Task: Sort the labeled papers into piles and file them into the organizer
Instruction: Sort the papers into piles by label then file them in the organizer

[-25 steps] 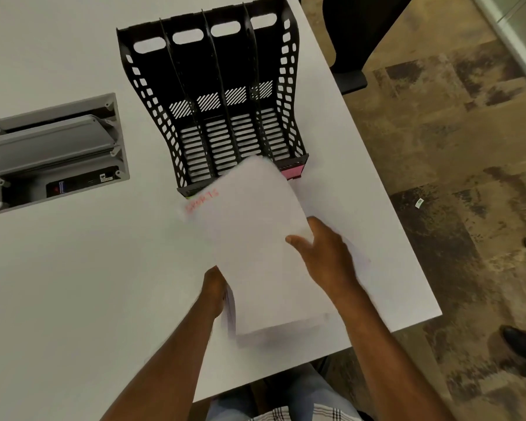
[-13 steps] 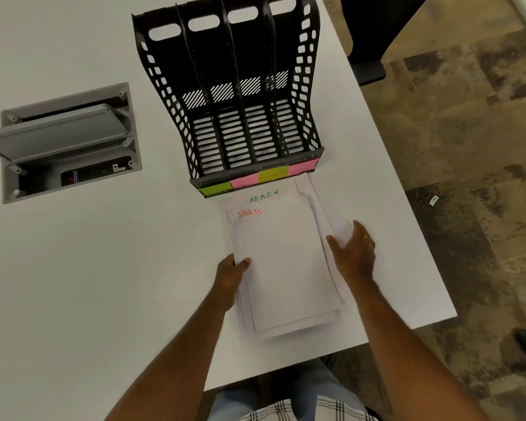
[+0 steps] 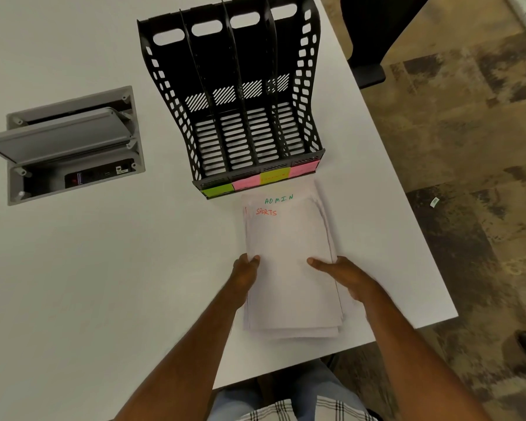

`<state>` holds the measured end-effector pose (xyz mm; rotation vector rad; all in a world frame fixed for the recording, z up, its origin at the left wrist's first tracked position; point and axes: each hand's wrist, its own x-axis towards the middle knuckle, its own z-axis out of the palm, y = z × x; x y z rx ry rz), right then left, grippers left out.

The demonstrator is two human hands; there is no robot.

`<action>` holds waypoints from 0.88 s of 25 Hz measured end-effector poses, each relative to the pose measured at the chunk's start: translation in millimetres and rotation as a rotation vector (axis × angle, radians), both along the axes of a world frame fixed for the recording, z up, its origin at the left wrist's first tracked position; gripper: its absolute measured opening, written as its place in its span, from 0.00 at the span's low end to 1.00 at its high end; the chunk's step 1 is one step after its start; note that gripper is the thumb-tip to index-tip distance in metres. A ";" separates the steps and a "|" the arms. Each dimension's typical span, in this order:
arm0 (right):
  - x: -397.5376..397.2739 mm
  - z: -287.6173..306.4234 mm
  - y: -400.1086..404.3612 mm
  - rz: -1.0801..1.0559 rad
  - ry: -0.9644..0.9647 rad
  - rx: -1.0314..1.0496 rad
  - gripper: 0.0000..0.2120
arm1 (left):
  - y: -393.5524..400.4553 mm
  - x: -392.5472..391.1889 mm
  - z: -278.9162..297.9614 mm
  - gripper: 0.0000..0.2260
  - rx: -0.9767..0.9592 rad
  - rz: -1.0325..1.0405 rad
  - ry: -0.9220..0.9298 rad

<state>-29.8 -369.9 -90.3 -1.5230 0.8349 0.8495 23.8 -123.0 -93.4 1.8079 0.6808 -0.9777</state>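
Hands [image 3: 295, 276] flank papers [image 3: 289, 244] labeled SPORTS, ADMIN.

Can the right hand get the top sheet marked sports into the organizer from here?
Probably yes: the right hand rests on the sports sheet, and the organizer stands just beyond, slots empty, nothing between.

"SPORTS" in red on top sheet [image 3: 289, 253], "ADMIN" in green on sheet beneath [image 3: 278, 198]
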 end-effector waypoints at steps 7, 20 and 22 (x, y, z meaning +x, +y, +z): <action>-20.2 1.3 8.5 -0.219 -0.079 0.232 0.26 | 20.6 1.8 15.3 0.25 -0.134 0.171 0.028; -47.9 9.2 33.4 -0.129 -0.003 0.220 0.23 | 44.1 -27.7 20.1 0.18 -0.345 0.174 0.037; -46.3 16.2 39.3 -0.140 -0.068 0.191 0.24 | 43.7 -25.5 23.5 0.19 -0.361 0.180 -0.013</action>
